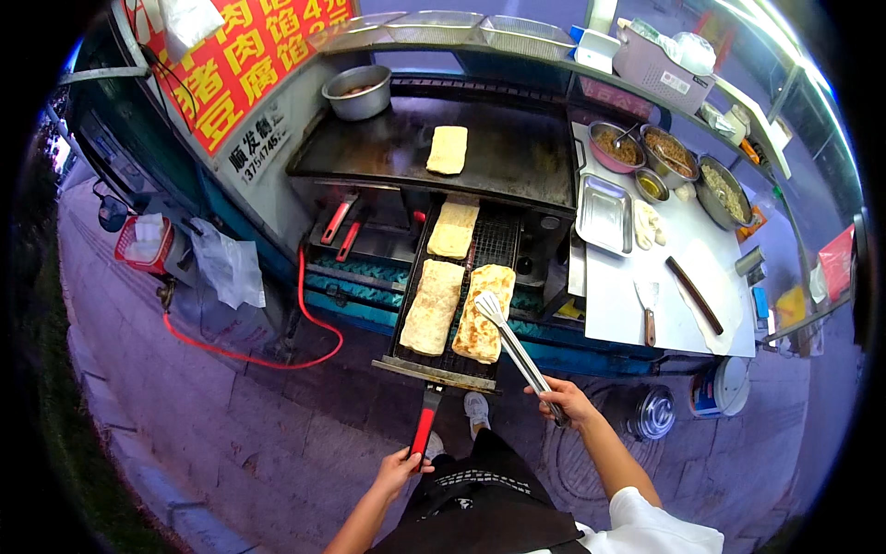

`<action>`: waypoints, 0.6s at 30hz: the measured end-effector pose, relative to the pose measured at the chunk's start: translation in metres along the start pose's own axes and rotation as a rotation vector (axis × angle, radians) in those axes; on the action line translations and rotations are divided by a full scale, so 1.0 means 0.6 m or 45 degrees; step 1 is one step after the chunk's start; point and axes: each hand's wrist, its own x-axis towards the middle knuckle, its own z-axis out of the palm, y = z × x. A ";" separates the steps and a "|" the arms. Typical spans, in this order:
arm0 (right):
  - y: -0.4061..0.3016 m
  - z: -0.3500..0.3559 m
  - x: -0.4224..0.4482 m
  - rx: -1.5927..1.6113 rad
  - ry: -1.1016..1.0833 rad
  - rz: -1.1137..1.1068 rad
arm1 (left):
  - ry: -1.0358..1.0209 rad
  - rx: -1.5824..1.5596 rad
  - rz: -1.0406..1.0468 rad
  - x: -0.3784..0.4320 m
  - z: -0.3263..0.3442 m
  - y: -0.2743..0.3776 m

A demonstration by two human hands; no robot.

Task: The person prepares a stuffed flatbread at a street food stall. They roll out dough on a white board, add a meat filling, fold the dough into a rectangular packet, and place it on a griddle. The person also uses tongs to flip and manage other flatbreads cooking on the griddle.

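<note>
With my left hand (399,471) I grip the red handle (423,433) of a grill drawer (436,370), pulled out from under the griddle. Metal tongs (522,356) are in my right hand (571,401), their tips touching the browned flatbread (486,339) on the drawer's right side. Left of it lies a paler flatbread (434,308). A third flatbread (453,230) rests farther back on the rack, partly under the griddle's front edge. One more pale flatbread (448,149) sits on the black griddle plate (374,149).
A metal pot (356,92) stands at the griddle's back left. On the right-hand white worktop (602,305) are bowls of filling (615,147), a steel tray (604,215), a spatula (648,311) and a dark rolling pin (694,294). A red hose (263,361) loops at left; a bucket (720,388) stands below.
</note>
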 end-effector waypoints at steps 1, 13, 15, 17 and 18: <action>-0.010 -0.002 0.000 -0.010 0.015 -0.009 | 0.000 0.008 -0.011 0.000 0.002 0.003; -0.246 -0.083 0.079 -0.464 -0.221 0.150 | 0.002 -0.004 -0.015 -0.010 0.008 0.013; -0.280 -0.082 0.110 -0.552 -0.290 0.212 | 0.009 0.006 -0.007 -0.010 0.011 0.018; -0.299 -0.084 0.135 -0.517 -0.270 0.223 | 0.024 -0.018 0.007 -0.010 0.012 0.015; -0.301 -0.081 0.148 -0.484 -0.231 0.187 | 0.033 -0.031 0.014 -0.009 0.010 0.009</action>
